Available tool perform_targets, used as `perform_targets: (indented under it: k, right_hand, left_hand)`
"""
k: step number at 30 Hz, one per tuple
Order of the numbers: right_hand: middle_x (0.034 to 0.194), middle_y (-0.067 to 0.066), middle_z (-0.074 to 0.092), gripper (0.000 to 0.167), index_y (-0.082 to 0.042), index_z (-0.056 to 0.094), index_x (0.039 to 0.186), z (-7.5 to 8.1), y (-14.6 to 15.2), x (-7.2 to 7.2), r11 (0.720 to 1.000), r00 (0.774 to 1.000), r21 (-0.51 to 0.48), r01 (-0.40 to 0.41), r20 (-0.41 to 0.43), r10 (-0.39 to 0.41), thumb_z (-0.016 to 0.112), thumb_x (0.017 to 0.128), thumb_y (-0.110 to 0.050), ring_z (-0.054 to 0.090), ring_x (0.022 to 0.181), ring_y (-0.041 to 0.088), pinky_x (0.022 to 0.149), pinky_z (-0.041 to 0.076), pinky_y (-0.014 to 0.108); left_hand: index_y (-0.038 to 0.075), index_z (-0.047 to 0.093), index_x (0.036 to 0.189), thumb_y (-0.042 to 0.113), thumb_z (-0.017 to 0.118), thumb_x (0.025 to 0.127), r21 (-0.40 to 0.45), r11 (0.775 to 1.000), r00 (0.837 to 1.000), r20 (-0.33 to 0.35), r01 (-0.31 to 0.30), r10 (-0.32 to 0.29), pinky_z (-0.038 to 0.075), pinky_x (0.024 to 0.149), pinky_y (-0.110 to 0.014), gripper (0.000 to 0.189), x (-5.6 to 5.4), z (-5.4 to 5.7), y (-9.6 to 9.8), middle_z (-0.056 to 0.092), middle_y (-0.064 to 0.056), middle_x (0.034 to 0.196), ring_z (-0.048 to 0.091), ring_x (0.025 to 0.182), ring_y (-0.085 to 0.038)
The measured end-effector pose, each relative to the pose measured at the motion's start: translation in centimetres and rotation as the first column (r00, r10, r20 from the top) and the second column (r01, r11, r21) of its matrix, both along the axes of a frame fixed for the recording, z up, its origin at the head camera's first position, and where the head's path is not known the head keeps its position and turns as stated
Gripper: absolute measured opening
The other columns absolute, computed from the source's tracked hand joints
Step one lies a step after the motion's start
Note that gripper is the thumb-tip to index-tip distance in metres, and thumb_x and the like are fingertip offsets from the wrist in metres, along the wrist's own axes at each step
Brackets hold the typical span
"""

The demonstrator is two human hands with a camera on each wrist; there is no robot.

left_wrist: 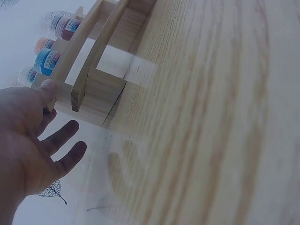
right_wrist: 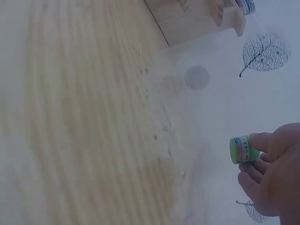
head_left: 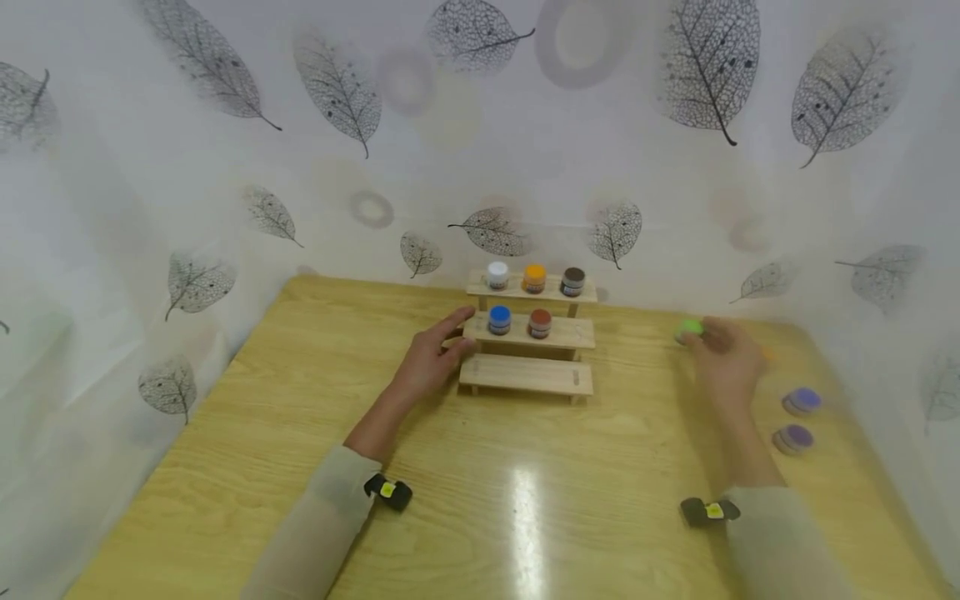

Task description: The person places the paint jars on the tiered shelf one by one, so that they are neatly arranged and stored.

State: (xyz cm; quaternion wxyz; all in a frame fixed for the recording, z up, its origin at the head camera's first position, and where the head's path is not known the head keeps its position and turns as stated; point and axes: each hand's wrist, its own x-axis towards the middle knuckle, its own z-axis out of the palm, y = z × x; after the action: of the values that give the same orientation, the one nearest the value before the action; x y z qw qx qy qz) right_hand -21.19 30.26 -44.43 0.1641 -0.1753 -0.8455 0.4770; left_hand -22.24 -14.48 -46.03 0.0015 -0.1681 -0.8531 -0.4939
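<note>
A: What sits nearest?

B: At right, two purple paint jars (head_left: 793, 439) stand on a wood-grain table (head_left: 600, 500).

A: And the hands?

B: The left hand (head_left: 429, 362), fingers loosely extended, touches the left end of a three-tier wooden stand (head_left: 525, 375). Well to the stand's right, the right hand (head_left: 726, 362) pinches a green paint jar (right_wrist: 243, 150) between thumb and fingers.

A: Farther back?

B: Blue (head_left: 499, 320) and reddish-brown jars (head_left: 540, 324) occupy the middle tier; white (head_left: 497, 276), orange (head_left: 535, 279) and dark brown jars (head_left: 573, 282) line the top, before a leaf-print backdrop (head_left: 480, 158).
</note>
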Motion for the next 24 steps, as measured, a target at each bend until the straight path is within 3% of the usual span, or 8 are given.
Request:
perform_targets:
  k: [4,9,18,24]
  right_hand:
    - [0.142,0.016,0.066,0.05,-0.003,0.066,0.139,0.8,-2.5,0.4,0.996,0.992,0.021,-0.081,-0.093,0.083,0.08,0.098,-0.026,0.066,0.128,0.034,0.102,0.058,0.031]
    - [0.132,0.018,0.071,0.045,0.003,0.069,0.132,1.7,-5.7,0.9,0.983,0.964,0.054,-0.176,-0.195,0.183,0.084,0.094,-0.017,0.07,0.122,0.036,0.102,0.058,0.03]
    - [0.127,0.021,0.073,0.04,0.005,0.07,0.129,2.6,-10.2,1.5,0.932,0.896,0.011,-0.362,-0.271,0.352,0.082,0.094,-0.008,0.071,0.119,0.038,0.097,0.057,0.019]
    - [0.128,0.021,0.072,0.04,0.005,0.069,0.13,2.1,-12.1,1.5,0.915,0.876,-0.01,-0.404,-0.291,0.384,0.082,0.092,-0.003,0.07,0.12,0.037,0.099,0.057,0.023]
  left_hand:
    - [0.017,0.043,0.163,0.025,0.06,0.11,0.006,1.0,1.0,-0.013,0.014,-0.014,0.054,0.11,-0.047,0.056,0.1,0.1,-0.1,0.04,-0.001,0.168,0.053,0.143,-0.034]
    - [0.014,0.043,0.163,0.025,0.06,0.11,0.017,1.0,1.0,-0.022,0.022,-0.022,0.054,0.11,-0.049,0.056,0.3,0.3,-0.1,0.04,-0.003,0.168,0.053,0.143,-0.036]
    - [0.016,0.044,0.163,0.025,0.061,0.11,0.012,1.0,1.0,-0.015,-0.001,0.001,0.054,0.11,-0.046,0.056,0.2,0.3,-0.3,0.04,-0.004,0.168,0.054,0.143,-0.034]
    - [0.016,0.043,0.163,0.026,0.061,0.11,0.01,1.0,1.0,-0.008,0.0,0.0,0.056,0.108,-0.047,0.057,0.3,0.5,-0.1,0.038,-0.006,0.169,0.053,0.143,-0.035]
